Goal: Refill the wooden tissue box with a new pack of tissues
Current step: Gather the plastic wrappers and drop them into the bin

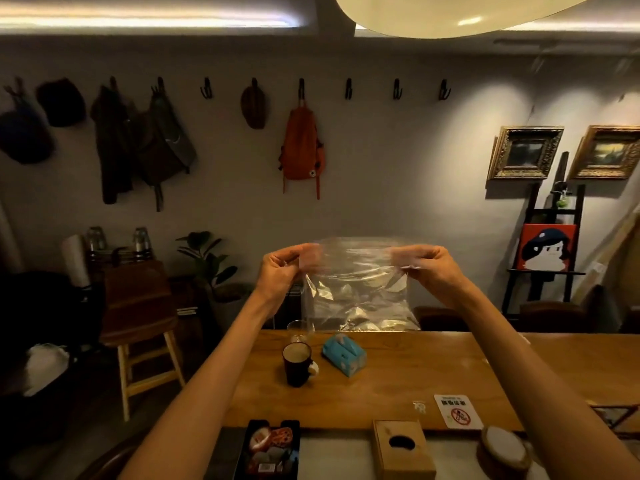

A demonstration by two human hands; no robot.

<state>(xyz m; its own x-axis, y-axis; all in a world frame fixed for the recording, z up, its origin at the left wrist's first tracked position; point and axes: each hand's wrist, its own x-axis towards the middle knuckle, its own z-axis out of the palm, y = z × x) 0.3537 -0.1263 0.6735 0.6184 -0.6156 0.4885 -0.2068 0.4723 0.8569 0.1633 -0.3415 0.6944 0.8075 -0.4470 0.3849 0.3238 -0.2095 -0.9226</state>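
I hold a clear plastic bag (358, 289) up in the air over the far edge of the table. My left hand (280, 271) pinches its top left corner and my right hand (429, 268) pinches its top right corner, so the bag hangs spread between them. A blue pack of tissues (344, 355) lies on the wooden table (398, 382) below the bag. The wooden tissue box (401, 452), with an oval slot in its top, stands upright near me at the bottom of the view.
A dark mug (298, 363) stands left of the blue pack, with a clear glass (298, 329) behind it. A white no-smoking sign card (458, 410) lies at the right. A black tray of snacks (270, 448) and a round wooden coaster (504, 448) sit near me. A stool (138, 327) stands at the left.
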